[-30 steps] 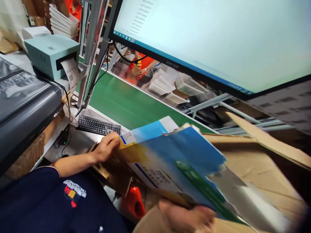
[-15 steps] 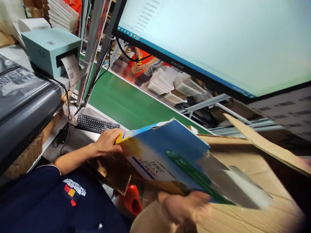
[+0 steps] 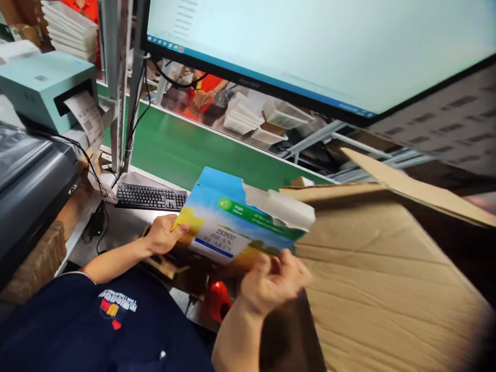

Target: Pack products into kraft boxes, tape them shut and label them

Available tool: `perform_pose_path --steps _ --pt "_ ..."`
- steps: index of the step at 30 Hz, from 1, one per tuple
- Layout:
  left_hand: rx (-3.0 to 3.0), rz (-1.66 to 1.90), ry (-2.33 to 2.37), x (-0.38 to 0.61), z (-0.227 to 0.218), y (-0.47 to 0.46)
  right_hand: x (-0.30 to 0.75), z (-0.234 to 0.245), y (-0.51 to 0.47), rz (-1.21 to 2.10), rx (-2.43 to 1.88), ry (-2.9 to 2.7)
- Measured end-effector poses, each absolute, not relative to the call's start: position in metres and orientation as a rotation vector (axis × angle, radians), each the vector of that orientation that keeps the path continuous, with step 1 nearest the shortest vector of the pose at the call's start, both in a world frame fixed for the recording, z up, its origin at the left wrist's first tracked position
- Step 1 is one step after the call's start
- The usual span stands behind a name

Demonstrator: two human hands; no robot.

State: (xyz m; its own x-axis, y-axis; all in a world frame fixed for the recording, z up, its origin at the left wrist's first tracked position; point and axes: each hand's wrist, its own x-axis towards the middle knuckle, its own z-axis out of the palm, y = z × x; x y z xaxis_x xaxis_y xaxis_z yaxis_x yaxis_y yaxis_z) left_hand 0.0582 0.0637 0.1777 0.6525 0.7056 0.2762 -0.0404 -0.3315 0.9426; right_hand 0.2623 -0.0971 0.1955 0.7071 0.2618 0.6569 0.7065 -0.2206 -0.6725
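A blue and yellow bran flakes box (image 3: 220,222) is held in front of me, its torn flap showing grey card at the upper right. My left hand (image 3: 165,235) grips its left end, thumb on the front panel. At the lower right edge, my right hand (image 3: 275,279) has curled fingers close against the box; its grip is partly hidden and a little blurred. To the right stands a large brown cardboard carton (image 3: 372,268) with a flap raised.
A monitor (image 3: 271,51) hangs above. On the left are a label printer (image 3: 46,88) with a label hanging out, a black keyboard (image 3: 151,197) and a dark plastic roll (image 3: 34,196). A green panel (image 3: 182,147) runs behind; a co-worker's hand (image 3: 209,95) shows beyond it.
The bran flakes box has turned in my hands and moved left, away from the carton, its front now facing me more. My right hand has moved up along its lower edge. The view has shifted.
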Motion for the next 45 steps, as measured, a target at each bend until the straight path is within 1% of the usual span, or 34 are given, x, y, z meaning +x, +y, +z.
perform_pose_path --steps 3,7,13,16,21,27,30,33,37,40,42,45 --pt "1.75 0.812 0.589 0.054 0.177 0.065 0.242 0.187 -0.094 -0.419 -1.875 -0.726" --pt "1.714 0.816 0.636 0.051 0.172 0.073 0.222 0.189 -0.09 -0.285 -1.771 -0.683" --pt "1.905 1.132 0.912 0.05 0.158 0.082 0.203 0.193 -0.085 -0.318 -1.627 -0.698" --pt "1.917 1.248 1.061 0.049 0.152 0.082 0.199 0.193 -0.083 -0.279 -1.623 -0.713" --pt "1.781 1.161 1.063 0.043 0.151 0.074 0.196 0.185 -0.083 -0.057 -1.717 -0.545" --pt "1.468 1.148 1.024 0.036 0.134 0.059 0.187 0.15 -0.096 0.135 -1.744 -0.369" --pt "1.543 1.013 1.045 0.019 0.12 0.046 0.181 0.136 -0.112 0.316 -1.748 -0.392" --pt "1.774 0.772 1.013 -0.009 0.122 0.037 0.173 0.129 -0.137 0.468 -1.785 -0.463" --pt "2.122 0.339 0.819 -0.048 0.15 0.04 0.165 0.126 -0.178 0.589 -1.87 -0.653" --pt "2.303 0.036 0.609 -0.064 0.173 0.047 0.166 0.125 -0.203 0.715 -1.859 -0.914" --pt "2.412 -0.09 0.475 -0.066 0.181 0.05 0.17 0.123 -0.212 0.742 -1.857 -1.16" --pt "2.552 -0.147 0.354 -0.059 0.181 0.052 0.177 0.116 -0.212 0.607 -1.866 -1.451"
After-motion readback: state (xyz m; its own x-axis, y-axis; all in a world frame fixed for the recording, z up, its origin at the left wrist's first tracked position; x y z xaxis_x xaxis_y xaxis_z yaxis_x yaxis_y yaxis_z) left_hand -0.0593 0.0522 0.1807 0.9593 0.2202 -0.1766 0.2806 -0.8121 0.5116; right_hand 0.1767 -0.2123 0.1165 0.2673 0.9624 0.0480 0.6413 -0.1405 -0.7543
